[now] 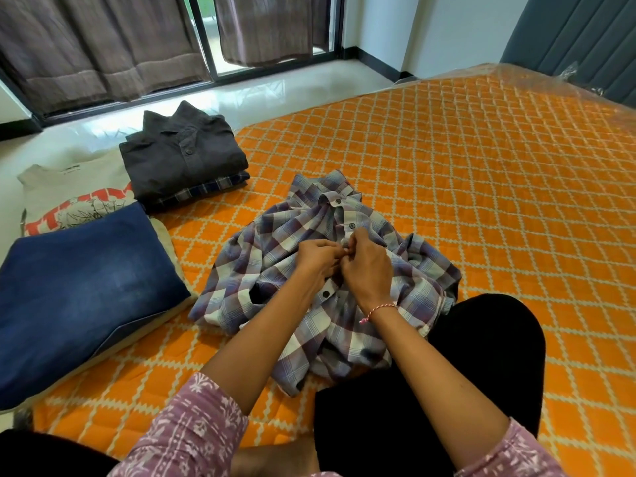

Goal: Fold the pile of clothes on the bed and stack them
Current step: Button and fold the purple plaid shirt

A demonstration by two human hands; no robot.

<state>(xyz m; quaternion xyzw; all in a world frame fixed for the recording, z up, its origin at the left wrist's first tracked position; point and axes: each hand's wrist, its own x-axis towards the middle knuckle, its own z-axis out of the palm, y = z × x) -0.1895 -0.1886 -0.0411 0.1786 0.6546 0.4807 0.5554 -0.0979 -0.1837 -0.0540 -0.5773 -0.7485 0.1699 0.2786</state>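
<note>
Both hands are right in the middle of the frame, working the front of a plaid shirt (309,256). The left hand (315,256) has its fingers curled in, pinching the fabric at the placket, and the right hand (366,270) meets it fingertip to fingertip, pinching the same spot just below a dark button. Looks like buttoning, though the fingers hide the exact bit they're on. There's a pink thread bracelet (378,309) on the right wrist.

The shirt itself is rumpled, collar pointing to the top of the frame, its lower end draped against the person's black-clad knee (481,339) at lower right. It's lying on the orange quilted bed cover (447,166).

Over in the upper left there's a folded dark grey shirt (182,156) sitting on top of another folded checked one (206,191). At the left edge, folded blue jeans (86,287) lie over a pale printed t-shirt (69,194) with red lettering. Brown curtains (103,46) hang along the top.
</note>
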